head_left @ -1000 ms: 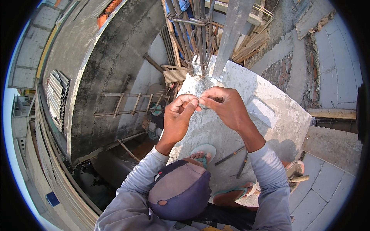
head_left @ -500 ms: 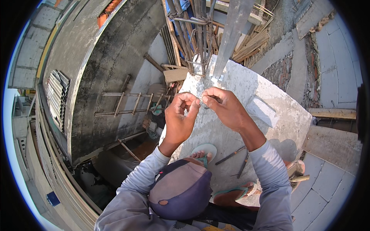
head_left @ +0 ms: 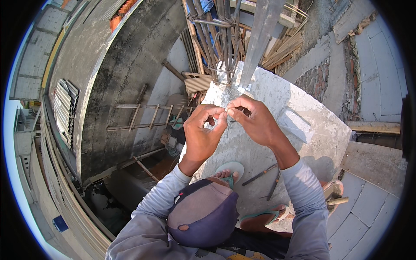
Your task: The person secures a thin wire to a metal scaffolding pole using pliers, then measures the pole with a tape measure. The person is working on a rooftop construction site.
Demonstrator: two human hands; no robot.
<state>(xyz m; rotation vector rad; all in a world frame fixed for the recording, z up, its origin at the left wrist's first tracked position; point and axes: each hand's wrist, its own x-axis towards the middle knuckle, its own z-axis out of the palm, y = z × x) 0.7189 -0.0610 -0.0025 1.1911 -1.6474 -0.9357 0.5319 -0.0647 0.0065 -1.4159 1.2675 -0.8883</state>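
Pinching a tiny piece (head_left: pixel 227 111) too small to identify, the left hand (head_left: pixel 202 135) and right hand (head_left: pixel 256 123) meet above the concrete slab (head_left: pixel 247 151), toward its far left edge — a slackened pinch could drop it over that side.

Building site; steel rebar (head_left: pixel 229 47), bare concrete (head_left: pixel 242 151), ladder (head_left: pixel 153 117)

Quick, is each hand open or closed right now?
Left hand: closed in a fingertip pinch; anything held is too small to tell.
Right hand: also pinched closed; anything held can't be made out.
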